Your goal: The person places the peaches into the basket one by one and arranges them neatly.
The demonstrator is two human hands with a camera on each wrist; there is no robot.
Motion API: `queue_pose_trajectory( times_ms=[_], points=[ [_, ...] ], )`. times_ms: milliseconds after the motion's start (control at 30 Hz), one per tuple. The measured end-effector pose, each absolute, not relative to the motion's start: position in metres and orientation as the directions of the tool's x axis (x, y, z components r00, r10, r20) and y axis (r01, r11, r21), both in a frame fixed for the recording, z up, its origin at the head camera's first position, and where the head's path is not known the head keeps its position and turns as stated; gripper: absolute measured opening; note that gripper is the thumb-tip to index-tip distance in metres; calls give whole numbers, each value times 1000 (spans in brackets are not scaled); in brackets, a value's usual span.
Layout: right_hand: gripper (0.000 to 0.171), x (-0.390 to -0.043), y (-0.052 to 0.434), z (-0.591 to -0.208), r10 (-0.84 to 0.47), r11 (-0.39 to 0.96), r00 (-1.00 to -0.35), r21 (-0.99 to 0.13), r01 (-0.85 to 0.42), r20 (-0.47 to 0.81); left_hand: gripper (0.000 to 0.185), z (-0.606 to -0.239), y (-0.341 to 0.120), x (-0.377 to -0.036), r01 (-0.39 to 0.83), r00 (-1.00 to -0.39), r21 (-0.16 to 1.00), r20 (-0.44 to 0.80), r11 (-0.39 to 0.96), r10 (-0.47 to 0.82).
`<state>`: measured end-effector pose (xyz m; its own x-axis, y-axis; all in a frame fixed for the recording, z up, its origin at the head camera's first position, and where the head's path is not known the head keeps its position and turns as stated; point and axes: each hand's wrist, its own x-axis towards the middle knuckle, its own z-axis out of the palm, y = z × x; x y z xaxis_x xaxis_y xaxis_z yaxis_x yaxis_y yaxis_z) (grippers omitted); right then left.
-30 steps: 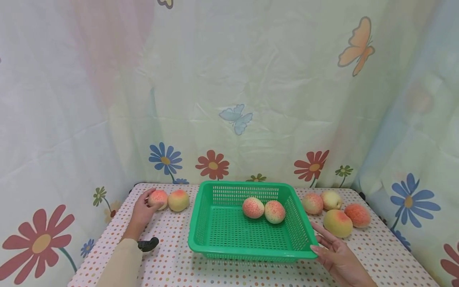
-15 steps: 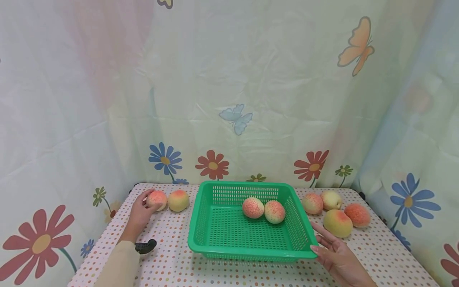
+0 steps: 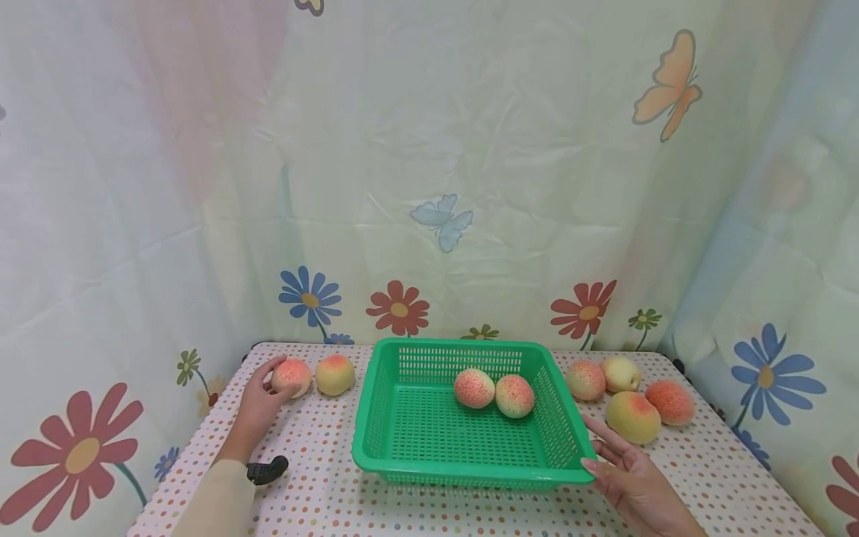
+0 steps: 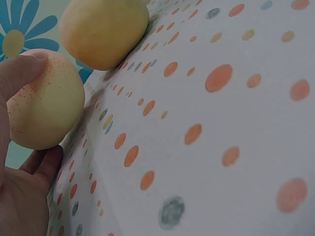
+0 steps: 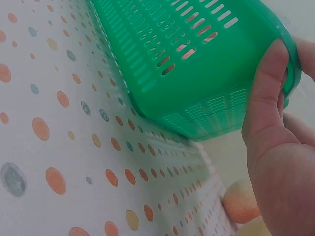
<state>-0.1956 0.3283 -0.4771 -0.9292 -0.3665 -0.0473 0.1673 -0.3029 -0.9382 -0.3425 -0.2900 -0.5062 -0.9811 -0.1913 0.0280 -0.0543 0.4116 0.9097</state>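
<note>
- Eight peaches in all; two lie inside the green basket (image 3: 470, 418), toward its far wall, touching each other; two sit on the table (image 3: 322, 485) at far left; four are grouped at far right, just beside the basket.
- One green basket, perforated plastic, stands in the middle of the dotted tablecloth.
- The left hand (image 3: 258, 403) grasps the leftmost peach (image 3: 292, 377), thumb over its top and fingers curled beneath it in the left wrist view; this peach rests on the table at far left, just beside a yellower peach (image 3: 335, 374) to its right.
- The right hand (image 3: 620, 470) grips the basket's near right corner, thumb pressed on the rim's outside.
- One small black object (image 3: 267, 470) shows at the left wrist.
- No brand, label or readable writing appears; the backdrop carries printed flowers and butterflies only.
</note>
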Motion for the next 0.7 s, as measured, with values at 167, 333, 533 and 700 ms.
queue_pose_trajectory(
  times_ms=[167,333,533,700],
  points=[
    [58,-195,328,-477,-361,-297,-931,-941,164,-48,80,-505,-290,-337,-45,-982,901,41,432,-186],
    [58,-196,328,-477,-363,-293,-931,-943,160,-45,78,-501,-287,-330,-43,-983,899,39,435,-178],
    [57,-196,328,-477,-342,-271,-938,-949,163,-63,76,-500,-286,-326,-33,-985,905,43,424,-169],
    [58,-196,327,-477,-332,-275,-941,-947,164,-67,76,-498,-284,-324,1,-988,907,67,422,-142]
  ],
)
